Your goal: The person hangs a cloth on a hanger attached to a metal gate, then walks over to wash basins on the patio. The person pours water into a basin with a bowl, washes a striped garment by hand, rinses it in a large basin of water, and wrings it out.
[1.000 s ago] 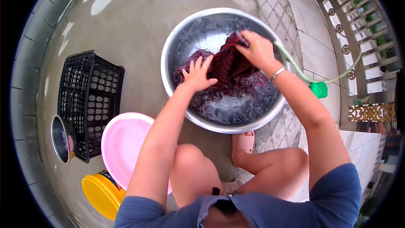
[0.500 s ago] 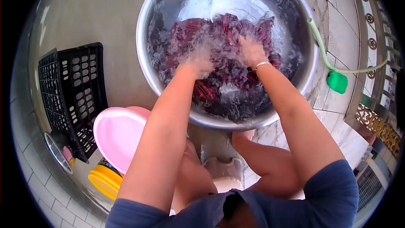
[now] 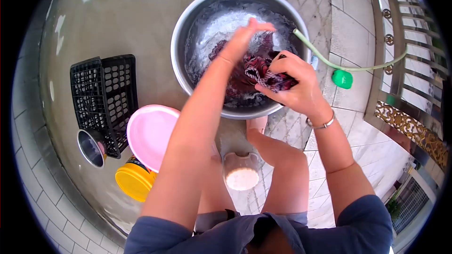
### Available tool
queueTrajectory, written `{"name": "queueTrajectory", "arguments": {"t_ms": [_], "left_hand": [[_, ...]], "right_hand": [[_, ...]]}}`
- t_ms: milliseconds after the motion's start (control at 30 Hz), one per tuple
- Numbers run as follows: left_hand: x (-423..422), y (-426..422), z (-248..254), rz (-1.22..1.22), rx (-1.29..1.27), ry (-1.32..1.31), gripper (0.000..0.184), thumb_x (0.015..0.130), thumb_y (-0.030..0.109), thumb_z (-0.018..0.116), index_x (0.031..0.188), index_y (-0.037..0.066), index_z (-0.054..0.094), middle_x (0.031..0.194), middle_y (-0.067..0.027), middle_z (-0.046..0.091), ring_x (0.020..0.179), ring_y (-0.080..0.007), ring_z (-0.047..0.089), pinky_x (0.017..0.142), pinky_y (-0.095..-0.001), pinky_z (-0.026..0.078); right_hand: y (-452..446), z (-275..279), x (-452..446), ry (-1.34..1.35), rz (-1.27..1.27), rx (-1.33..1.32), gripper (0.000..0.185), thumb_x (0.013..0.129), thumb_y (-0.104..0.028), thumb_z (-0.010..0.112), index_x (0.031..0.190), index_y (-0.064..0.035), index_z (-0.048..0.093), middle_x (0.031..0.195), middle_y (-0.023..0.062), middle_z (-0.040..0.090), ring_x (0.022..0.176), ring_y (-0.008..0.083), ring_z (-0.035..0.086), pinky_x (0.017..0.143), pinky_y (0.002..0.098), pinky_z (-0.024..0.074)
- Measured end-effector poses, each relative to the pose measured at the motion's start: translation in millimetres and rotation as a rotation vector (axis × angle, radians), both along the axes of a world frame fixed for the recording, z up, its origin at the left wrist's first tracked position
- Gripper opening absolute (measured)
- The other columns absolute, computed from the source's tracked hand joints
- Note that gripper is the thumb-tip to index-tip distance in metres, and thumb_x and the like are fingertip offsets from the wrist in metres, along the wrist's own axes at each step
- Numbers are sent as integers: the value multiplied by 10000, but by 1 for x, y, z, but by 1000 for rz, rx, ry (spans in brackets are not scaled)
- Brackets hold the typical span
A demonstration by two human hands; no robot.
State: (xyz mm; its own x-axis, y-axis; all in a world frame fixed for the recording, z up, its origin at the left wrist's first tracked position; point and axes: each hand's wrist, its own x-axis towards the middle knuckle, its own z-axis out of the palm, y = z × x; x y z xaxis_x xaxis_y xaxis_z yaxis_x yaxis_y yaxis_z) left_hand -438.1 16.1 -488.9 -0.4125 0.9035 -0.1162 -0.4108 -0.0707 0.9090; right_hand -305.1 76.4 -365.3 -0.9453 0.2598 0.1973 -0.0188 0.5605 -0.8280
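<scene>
A wide metal basin point(image 3: 179, 42) of water stands before me, with a wet dark red patterned garment point(image 3: 238, 84) partly in the water. My right hand point(image 3: 301, 80) is closed on its upper part and lifts it above the water at the basin's right side. Along the bunched cloth by my fingers shows a black-and-white twisted cord point(image 3: 254, 72). Over the basin's middle, my left hand point(image 3: 252, 30) is raised out of the water, slightly blurred, thumb and fingers apart and holding nothing. The garment's lower part is under the rippling water.
On the left stand a black plastic crate point(image 3: 106, 99), a small metal pot point(image 3: 90, 148), a pink basin point(image 3: 153, 136) and a yellow-lidded tub point(image 3: 134, 181). A pale green hose point(image 3: 358, 68) lies right of the basin, near a green object point(image 3: 342, 79). Between my legs is a small stool point(image 3: 241, 171).
Both hands have come up out of the splashing water. My right hand now holds the bunched garment up, and my left hand is free of it. The view has shifted, showing my body more upright.
</scene>
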Motion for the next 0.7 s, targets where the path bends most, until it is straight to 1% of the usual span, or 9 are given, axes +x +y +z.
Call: {"name": "queueTrajectory", "arguments": {"t_ms": [100, 133, 233, 267, 300, 400, 500, 567, 700], "left_hand": [[43, 3, 75, -377, 211, -917, 727, 789, 644, 293, 1124, 36, 507, 1072, -111, 550, 1003, -216, 517, 893, -322, 383], [54, -4, 115, -201, 64, -992, 788, 757, 679, 299, 1136, 13, 484, 1061, -128, 552, 971, -231, 542, 874, -329, 410], [73, -17, 184, -13, 198, -705, 819, 765, 660, 315, 1229, -14, 357, 1167, -140, 480, 1055, -242, 491, 937, -354, 363], [77, -20, 190, -89, 406, -781, 832, 744, 585, 492, 1281, -3, 252, 1241, -118, 407, 1127, -220, 425, 961, -347, 327], [80, -20, 204, -85, 411, -771, 832, 744, 585, 492, 1281, -3, 252, 1241, -118, 407, 1127, -220, 425, 961, -347, 327], [90, -17, 253, 156, 223, -425, 752, 586, 195, 781, 1191, 13, 373, 1092, -33, 497, 1023, -133, 465, 889, -283, 367], [84, -6, 283, 165, 19, -252, 606, 610, 77, 743, 1124, 12, 428, 1055, -37, 511, 974, -132, 477, 847, -276, 391], [85, -11, 297, 154, -120, -227, 536, 637, 60, 718, 1099, 15, 449, 1017, -40, 525, 923, -129, 496, 804, -275, 416], [93, -37, 315, 223, 41, -692, 269, 723, 155, 657, 918, 36, 515, 734, -34, 534, 620, -122, 501, 561, -261, 415]], "right_hand": [[-2, 60, 0, 110, -258, -401, 203, 591, 8, 696, 721, -21, 542, 790, 32, 562, 700, 76, 505, 643, 218, 426], [1, 84, -1, 57, -385, -448, 216, 596, 22, 685, 749, -24, 538, 779, 25, 558, 688, 70, 505, 630, 209, 427], [9, 134, -12, 174, -632, -689, 307, 615, 50, 647, 878, -33, 511, 730, 13, 549, 633, 64, 513, 583, 187, 428], [12, 152, -16, 125, -657, -740, 373, 624, 57, 623, 958, -27, 478, 708, 18, 542, 595, 72, 515, 560, 193, 433], [15, 163, -21, 132, -647, -741, 373, 624, 57, 623, 958, -27, 478, 708, 18, 542, 595, 72, 515, 560, 193, 433], [26, 183, -39, 142, -743, -856, 398, 613, 40, 624, 985, -15, 494, 703, 26, 540, 595, 82, 514, 552, 201, 432], [42, 187, -42, -16, -733, -610, 373, 610, -10, 646, 963, -9, 524, 713, 30, 539, 635, 87, 516, 558, 205, 427], [51, 204, -38, -230, -331, -505, 295, 707, -164, 632, 942, -7, 551, 836, 28, 541, 757, 93, 507, 686, 211, 416], [78, 199, -29, -186, 245, -1173, 546, 815, -513, 452, 1076, -38, 517, 941, 21, 538, 874, 102, 477, 810, 263, 379]]}}
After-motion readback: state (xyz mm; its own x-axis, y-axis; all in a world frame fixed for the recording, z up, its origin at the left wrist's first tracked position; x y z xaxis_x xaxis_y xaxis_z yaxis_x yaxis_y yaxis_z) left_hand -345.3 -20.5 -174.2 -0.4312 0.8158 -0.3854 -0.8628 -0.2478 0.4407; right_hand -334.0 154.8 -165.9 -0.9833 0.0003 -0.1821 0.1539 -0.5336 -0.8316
